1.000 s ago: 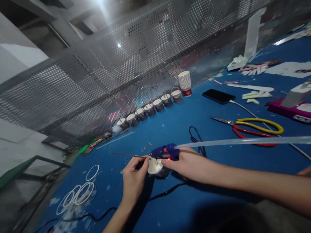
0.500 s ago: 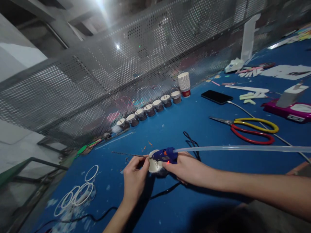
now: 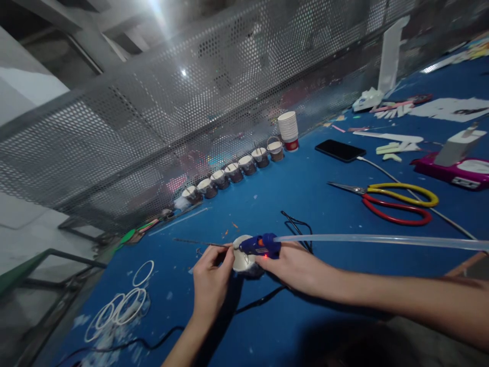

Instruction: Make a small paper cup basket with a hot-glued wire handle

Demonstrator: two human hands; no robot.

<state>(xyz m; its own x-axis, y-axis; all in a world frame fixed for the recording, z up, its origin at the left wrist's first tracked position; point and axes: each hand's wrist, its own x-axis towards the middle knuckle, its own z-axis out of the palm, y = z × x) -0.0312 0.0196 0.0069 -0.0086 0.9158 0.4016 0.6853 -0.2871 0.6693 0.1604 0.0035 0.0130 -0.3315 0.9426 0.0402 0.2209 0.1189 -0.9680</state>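
My right hand (image 3: 292, 265) is closed around a blue hot glue gun (image 3: 260, 246), its red light lit and a long clear glue stick (image 3: 362, 239) running out of its back to the right. The gun's nozzle points left over the rim of a small paper cup (image 3: 241, 261), white inside and dark outside. With thumb and fingers pinched, my left hand (image 3: 212, 272) holds a thin dark twig-like strip (image 3: 194, 241) at the cup's left rim. The strip's other end sticks out to the left. My fingers hide where strip and cup meet.
Several similar small cups (image 3: 233, 172) line the perforated metal screen (image 3: 153, 112), beside a stack of paper cups (image 3: 288, 131). To the right lie scissors (image 3: 367, 191), a phone (image 3: 340, 151) and a magenta device (image 3: 451, 171). White rings (image 3: 130, 306) and a black cord (image 3: 148, 346) lie at left.
Both hands keep nearly the same pose at the cup. The glue stick's far end has dropped slightly, and the black cord loop behind the gun has shifted left. The view has moved a little.
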